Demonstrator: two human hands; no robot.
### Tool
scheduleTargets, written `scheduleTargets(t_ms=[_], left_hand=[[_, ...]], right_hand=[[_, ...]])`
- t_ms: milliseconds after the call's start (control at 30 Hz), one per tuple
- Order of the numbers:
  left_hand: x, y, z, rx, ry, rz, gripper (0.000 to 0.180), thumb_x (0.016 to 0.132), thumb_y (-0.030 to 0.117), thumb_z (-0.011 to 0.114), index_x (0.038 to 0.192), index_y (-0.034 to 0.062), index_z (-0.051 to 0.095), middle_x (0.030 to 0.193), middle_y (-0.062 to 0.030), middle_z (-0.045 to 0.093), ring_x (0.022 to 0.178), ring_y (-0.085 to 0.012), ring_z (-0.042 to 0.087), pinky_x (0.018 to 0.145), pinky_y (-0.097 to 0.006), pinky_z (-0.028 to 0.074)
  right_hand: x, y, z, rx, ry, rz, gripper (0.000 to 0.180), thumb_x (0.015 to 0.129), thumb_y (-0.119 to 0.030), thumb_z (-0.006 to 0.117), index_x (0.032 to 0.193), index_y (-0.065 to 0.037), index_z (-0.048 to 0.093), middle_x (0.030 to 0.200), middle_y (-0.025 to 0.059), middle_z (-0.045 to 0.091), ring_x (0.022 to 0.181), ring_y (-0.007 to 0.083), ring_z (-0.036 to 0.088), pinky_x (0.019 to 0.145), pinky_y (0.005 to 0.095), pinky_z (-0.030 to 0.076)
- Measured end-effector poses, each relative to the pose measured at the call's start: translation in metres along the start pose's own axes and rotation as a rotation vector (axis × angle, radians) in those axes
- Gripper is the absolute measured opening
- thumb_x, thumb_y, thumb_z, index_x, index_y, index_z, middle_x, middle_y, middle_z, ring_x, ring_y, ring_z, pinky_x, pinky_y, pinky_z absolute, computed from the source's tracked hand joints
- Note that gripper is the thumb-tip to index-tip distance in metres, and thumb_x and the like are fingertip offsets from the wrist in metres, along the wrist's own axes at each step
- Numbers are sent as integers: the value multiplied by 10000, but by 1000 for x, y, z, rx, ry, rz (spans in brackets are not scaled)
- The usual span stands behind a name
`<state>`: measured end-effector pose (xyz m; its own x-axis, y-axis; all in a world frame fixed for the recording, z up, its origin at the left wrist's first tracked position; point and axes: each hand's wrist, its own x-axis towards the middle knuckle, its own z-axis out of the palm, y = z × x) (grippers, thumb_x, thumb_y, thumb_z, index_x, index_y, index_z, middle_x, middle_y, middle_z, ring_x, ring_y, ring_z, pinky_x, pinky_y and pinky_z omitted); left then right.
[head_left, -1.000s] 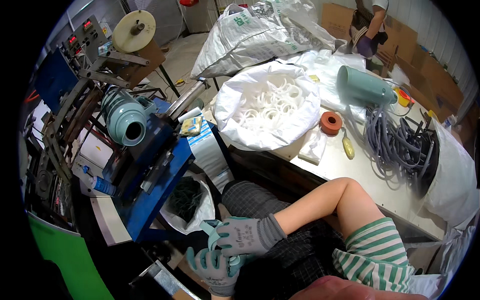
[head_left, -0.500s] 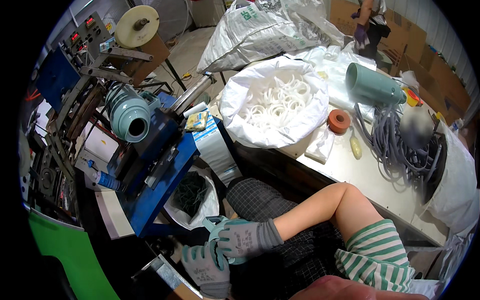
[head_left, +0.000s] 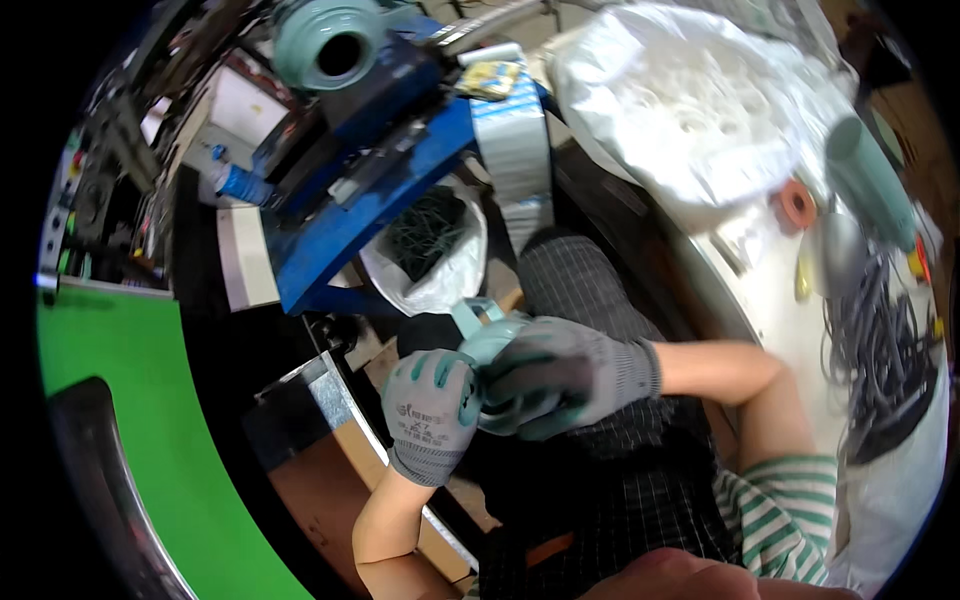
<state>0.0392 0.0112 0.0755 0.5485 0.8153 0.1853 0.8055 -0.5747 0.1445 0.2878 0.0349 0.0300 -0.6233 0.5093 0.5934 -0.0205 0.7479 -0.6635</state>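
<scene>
Above my lap, both gloved hands meet on a pale teal plastic part (head_left: 490,338) with a squared loop at its far end. My left hand (head_left: 432,405), in a grey glove with teal fingers, is closed on its near left side. My right hand (head_left: 568,378) lies across the part with fingers curled over it, somewhat smeared by motion. Much of the part is hidden under the gloves. Just beyond it, a white-lined bin (head_left: 470,262) holds a tangle of dark green strips (head_left: 428,235).
A blue machine table (head_left: 325,245) carries a teal motor-like housing (head_left: 300,50). On the white bench (head_left: 735,300) at right are a big white sack (head_left: 620,110) of white rings, an orange tape roll (head_left: 797,204), a teal cylinder (head_left: 870,180) and grey cords (head_left: 870,345). A green surface (head_left: 130,400) lies left.
The view has tipped down, so the bench and machine sit higher in it. Both hands still hold the teal part; my right hand has shifted over it, and my left forearm now shows.
</scene>
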Motion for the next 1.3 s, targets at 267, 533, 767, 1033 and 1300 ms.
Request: scheduleTargets(t_ms=[267, 533, 767, 1033, 1300], left_hand=[[86, -119, 137, -1249, -43, -434, 930, 885, 290, 873, 1594, -24, 358, 1557, -202, 491, 1435, -269, 493, 1190, -379, 407], [244, -148, 253, -1196, -438, -387, 470, 889, 235, 861, 1254, -21, 714, 1144, -57, 752, 1012, -125, 677, 913, -278, 534], [173, -104, 157, -1679, -453, -409, 400, 940, 164, 759, 1288, -22, 688, 1067, -39, 738, 994, -104, 665, 898, -259, 523], [179, -57, 125, -223, 216, 23, 1011, 733, 518, 894, 1537, 96, 447, 1498, -202, 449, 1407, -398, 423, 1194, -561, 345], [200, -39, 97, -71, 326, 212, 263, 792, 362, 835, 969, 180, 768, 1165, -32, 654, 1245, -304, 542, 1171, -562, 335]], right_hand=[[-48, 76, -12, 313, 690, 883, 294, 984, -107, 743, 1245, -2, 659, 1074, 25, 686, 882, 60, 620, 807, 225, 525], [-60, 117, -20, 260, 922, 798, 744, 893, -104, 827, 1522, 14, 448, 1203, 88, 649, 814, 55, 599, 746, 231, 524], [-60, 160, -36, 536, 812, 982, 473, 882, -90, 833, 1283, 67, 639, 902, 36, 712, 774, 66, 639, 692, 210, 514], [-54, 144, -39, 548, 763, 842, 388, 965, -73, 746, 1324, 38, 647, 1145, 69, 733, 962, 83, 674, 870, 247, 566], [-35, 124, -39, 532, 767, 815, 336, 996, -82, 722, 1303, 30, 648, 1120, 42, 716, 940, 63, 645, 834, 224, 541]])
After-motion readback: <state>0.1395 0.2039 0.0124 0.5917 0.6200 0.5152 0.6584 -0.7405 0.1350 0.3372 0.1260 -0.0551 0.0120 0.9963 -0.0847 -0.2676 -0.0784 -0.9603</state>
